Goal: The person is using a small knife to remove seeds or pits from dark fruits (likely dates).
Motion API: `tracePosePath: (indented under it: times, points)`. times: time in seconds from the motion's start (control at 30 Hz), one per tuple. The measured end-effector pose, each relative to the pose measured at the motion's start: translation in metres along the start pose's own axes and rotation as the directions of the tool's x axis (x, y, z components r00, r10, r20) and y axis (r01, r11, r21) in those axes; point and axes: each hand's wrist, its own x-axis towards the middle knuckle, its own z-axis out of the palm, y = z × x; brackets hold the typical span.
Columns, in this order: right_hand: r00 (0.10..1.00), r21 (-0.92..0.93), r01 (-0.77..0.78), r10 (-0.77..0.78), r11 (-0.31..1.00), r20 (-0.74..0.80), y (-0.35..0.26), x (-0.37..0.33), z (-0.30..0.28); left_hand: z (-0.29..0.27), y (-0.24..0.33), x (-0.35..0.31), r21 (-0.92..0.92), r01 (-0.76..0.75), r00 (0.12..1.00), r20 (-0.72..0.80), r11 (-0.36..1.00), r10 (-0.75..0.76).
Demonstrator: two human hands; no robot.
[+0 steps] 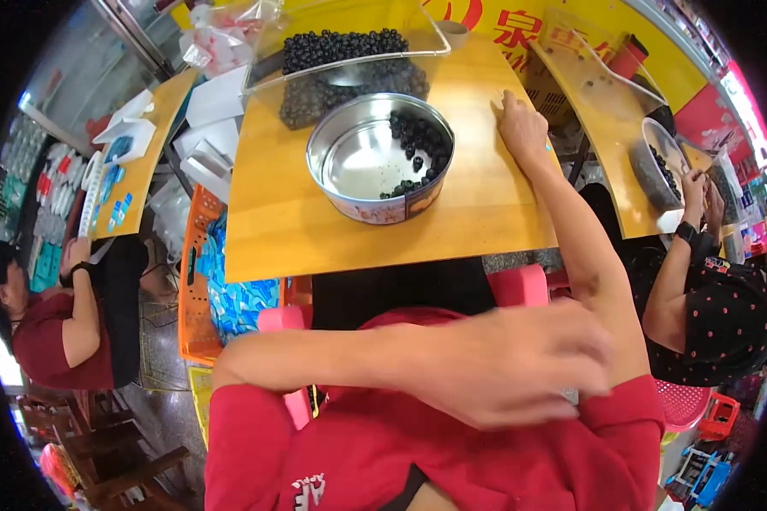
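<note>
Free room on the counter (268,230) lay along its front edge and between the round metal tin (379,211) and the right hand (522,129); the tin and, behind it, the clear plastic bin (349,61) blocked the way straight back.

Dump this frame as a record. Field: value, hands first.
left hand: blurred, in front of red shirt; grip unclear
right hand: at right side of table; grip unclear
tin: round, open, on table
dark beads: in tin, mostly its right side
bin: clear, behind tin, more beads inside
rest: orange crate left of table; one person far left, another person far right
</note>
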Motion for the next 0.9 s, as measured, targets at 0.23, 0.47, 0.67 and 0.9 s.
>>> tracePosePath:
  times: [0.23, 0.47, 0.67, 0.9]
  points:
    - [0.999, -0.027, -0.043, 0.044, 0.999, 0.015, -0.016, 0.001, -0.007, 0.034, -0.020, 0.079, 0.114, -0.048, 0.962, 0.271, 0.992, 0.016]
    - [0.990, -0.049, 0.125, -0.128, 0.991, -0.064, -0.004, 0.002, -0.003, 0.017, -0.041, 0.089, 0.187, 0.241, 0.892, 0.343, 0.952, -0.293]
    - [0.994, 0.019, 0.103, -0.102, 0.995, -0.045, -0.004, 0.005, -0.002, 0.059, -0.028, 0.073, -0.070, 0.156, 0.984, 0.095, 0.985, -0.149]
    - [0.993, 0.107, 0.064, -0.052, 0.992, -0.105, 0.000, 0.009, 0.002, 0.111, 0.012, 0.085, -0.585, -0.404, 0.904, -0.137, 0.704, 0.405]
